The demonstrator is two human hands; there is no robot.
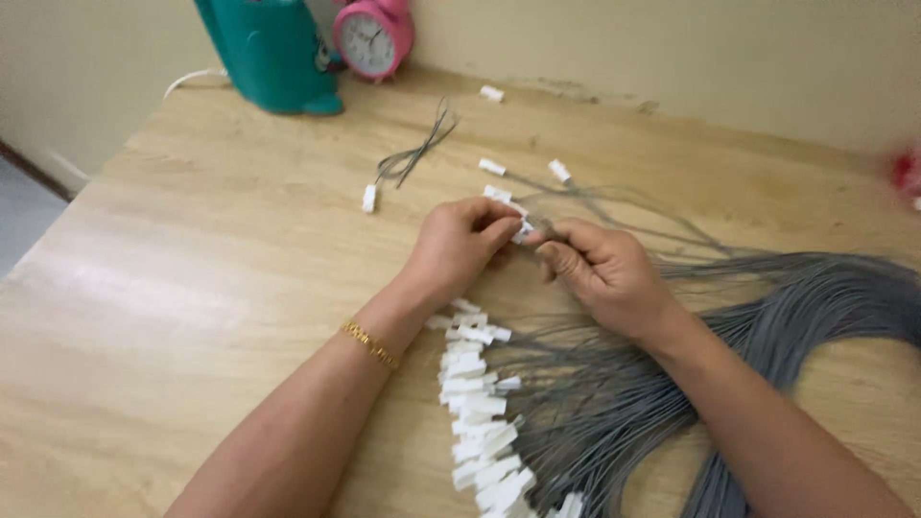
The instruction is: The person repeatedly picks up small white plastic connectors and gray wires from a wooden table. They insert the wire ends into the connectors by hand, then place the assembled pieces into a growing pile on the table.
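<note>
My left hand (pixel 459 245) pinches a small white plastic connector (pixel 521 231) between thumb and fingers at the middle of the wooden table (pixel 192 288). My right hand (pixel 600 269) meets it from the right, fingers closed on thin grey wire (pixel 543 226) at the connector. Below both hands lies a big bundle of grey wires (pixel 614 403) ending in a row of several white connectors (pixel 477 403). The bundle sweeps off to the right (pixel 825 297).
A separate looped grey wire with a white connector (pixel 369 198) lies left of centre. Loose white connectors (pixel 492 167) (pixel 559 171) (pixel 491 93) sit farther back. A teal container (pixel 273 53) and a pink alarm clock (pixel 373 36) stand by the wall. A red object (pixel 907 173) shows at the right edge.
</note>
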